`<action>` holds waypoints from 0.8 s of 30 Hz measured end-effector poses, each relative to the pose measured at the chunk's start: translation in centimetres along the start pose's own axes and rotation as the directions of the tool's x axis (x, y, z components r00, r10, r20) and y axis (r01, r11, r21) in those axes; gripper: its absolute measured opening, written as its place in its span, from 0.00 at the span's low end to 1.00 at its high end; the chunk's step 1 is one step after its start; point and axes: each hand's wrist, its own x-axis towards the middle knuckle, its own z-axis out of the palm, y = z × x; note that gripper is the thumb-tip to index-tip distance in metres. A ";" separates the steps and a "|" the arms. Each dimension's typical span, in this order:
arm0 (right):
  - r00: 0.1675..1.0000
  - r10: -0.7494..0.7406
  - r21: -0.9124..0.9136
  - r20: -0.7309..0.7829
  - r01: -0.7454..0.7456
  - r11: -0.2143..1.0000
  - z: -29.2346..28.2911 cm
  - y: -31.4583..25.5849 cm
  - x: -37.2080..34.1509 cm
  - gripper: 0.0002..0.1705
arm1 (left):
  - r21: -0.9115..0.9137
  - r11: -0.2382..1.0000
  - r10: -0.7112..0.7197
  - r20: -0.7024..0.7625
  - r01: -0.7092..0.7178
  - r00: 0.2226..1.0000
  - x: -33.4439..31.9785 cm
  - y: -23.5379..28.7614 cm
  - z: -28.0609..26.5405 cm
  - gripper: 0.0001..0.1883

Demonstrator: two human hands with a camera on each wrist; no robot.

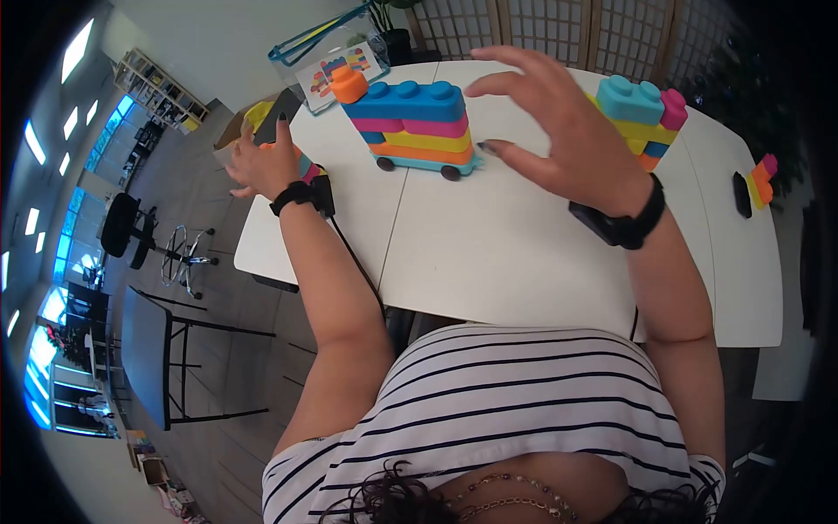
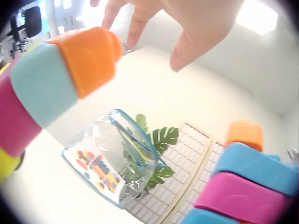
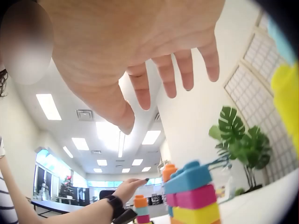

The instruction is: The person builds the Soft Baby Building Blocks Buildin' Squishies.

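In the head view a tall stack of toy building blocks stands on a light blue wheeled base at mid-table. It has blue on top, an orange knob block at its left end, and magenta, yellow and orange layers below. My right hand hovers just right of it, fingers spread and gripping nothing. Beyond that hand is another block stack, teal, pink and yellow. My left hand, fingers apart, is beside a smaller stack of orange, pale blue, magenta and yellow blocks, partly hidden by it in the head view.
Behind the blocks stands a clear zip bag with a picture card. A small orange, yellow and pink stack and a black object lie at the white table's right. A cardboard box sits past the left edge.
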 end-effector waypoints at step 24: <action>0.795 0.559 -0.154 0.235 -0.537 0.829 2.6 9.1 -2.8 0.37 | -0.290 0.796 0.552 0.708 -0.532 0.440 -1.9 4.3 -4.2 0.48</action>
